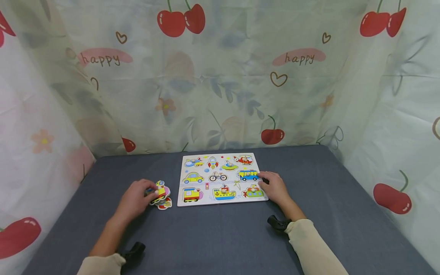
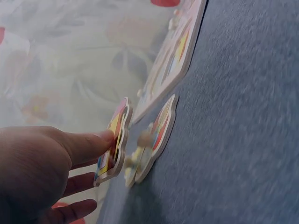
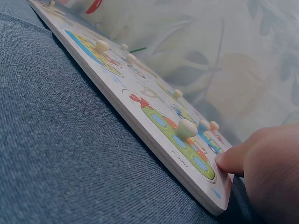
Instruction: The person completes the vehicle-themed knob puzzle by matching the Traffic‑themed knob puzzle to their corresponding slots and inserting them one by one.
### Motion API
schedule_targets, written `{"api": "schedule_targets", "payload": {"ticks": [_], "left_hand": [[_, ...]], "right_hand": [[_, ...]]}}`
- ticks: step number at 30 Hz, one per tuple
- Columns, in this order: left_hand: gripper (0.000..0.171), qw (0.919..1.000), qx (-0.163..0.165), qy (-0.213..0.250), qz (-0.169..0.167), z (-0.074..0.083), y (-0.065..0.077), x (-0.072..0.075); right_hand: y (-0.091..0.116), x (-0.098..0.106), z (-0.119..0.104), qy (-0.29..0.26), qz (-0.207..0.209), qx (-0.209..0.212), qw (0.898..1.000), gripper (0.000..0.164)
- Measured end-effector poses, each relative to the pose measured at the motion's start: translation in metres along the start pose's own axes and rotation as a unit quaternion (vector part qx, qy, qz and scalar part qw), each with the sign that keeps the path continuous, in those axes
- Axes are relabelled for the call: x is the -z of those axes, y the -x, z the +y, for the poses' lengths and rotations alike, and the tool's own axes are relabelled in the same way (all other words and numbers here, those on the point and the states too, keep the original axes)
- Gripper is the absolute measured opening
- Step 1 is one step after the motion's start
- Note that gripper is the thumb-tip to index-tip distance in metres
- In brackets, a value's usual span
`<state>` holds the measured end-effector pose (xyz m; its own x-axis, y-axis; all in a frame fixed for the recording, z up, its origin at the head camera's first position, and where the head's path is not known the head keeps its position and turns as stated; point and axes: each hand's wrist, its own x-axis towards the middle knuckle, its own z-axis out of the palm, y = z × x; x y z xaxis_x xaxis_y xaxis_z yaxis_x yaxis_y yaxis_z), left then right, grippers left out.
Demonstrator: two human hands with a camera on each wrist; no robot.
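Observation:
In the head view my left hand (image 1: 137, 196) pinches a train puzzle piece (image 1: 161, 192) at the table's left. Close up, the thumb lies on the face of the train piece (image 2: 117, 137), which is tilted. Just beyond it lie other knobbed puzzle pieces (image 2: 161, 123), overlapping; some are partly hidden. A white vehicle puzzle board (image 1: 207, 185) lies flat to the right of them. My right hand (image 1: 275, 187) touches the board's right edge near the bus (image 1: 247, 175). Its thumb (image 3: 226, 161) presses the board's top by the green submarine (image 3: 180, 137); the other fingers are mostly hidden there.
Wooden knobs stand up from several pieces on the board, such as the boat (image 1: 224, 193) and the helicopter (image 1: 243, 160). The train spot (image 1: 192, 194) shows no knob. Grey cloth (image 1: 220, 236) covers the table, and a printed curtain (image 1: 220, 95) hangs behind and at the sides.

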<state>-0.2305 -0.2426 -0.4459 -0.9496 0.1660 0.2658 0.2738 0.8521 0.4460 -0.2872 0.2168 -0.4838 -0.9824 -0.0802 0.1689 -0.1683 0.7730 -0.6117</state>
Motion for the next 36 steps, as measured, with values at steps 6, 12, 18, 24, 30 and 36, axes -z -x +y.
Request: {"api": "schedule_targets", "payload": {"ticks": [6,12,18,24,30,36], "left_hand": [[0.011,0.9999,-0.009,0.003,-0.014,0.013,-0.003,-0.007],[0.01,0.9992,-0.001,0.004,-0.039,0.026,-0.008,-0.016],[0.011,0.9988,0.002,0.004,-0.049,0.037,-0.013,-0.027],[0.009,0.9985,-0.021,-0.002,-0.05,0.047,-0.015,-0.036],[0.009,0.9978,-0.044,0.014,-0.048,0.054,-0.019,-0.041],[0.009,0.9964,-0.062,0.019,-0.054,0.058,-0.023,-0.048]], "right_hand": [[0.0,0.0,-0.001,-0.002,-0.002,-0.005,1.0,0.037],[0.001,0.001,-0.001,-0.008,-0.006,-0.007,1.0,0.037],[0.0,0.001,-0.001,-0.009,-0.002,-0.006,1.0,0.036],[0.001,0.001,-0.002,-0.005,-0.004,-0.009,1.0,0.037],[0.0,0.001,-0.002,-0.004,-0.004,-0.009,1.0,0.036],[0.0,0.001,-0.001,-0.005,-0.003,-0.006,1.0,0.036]]}}
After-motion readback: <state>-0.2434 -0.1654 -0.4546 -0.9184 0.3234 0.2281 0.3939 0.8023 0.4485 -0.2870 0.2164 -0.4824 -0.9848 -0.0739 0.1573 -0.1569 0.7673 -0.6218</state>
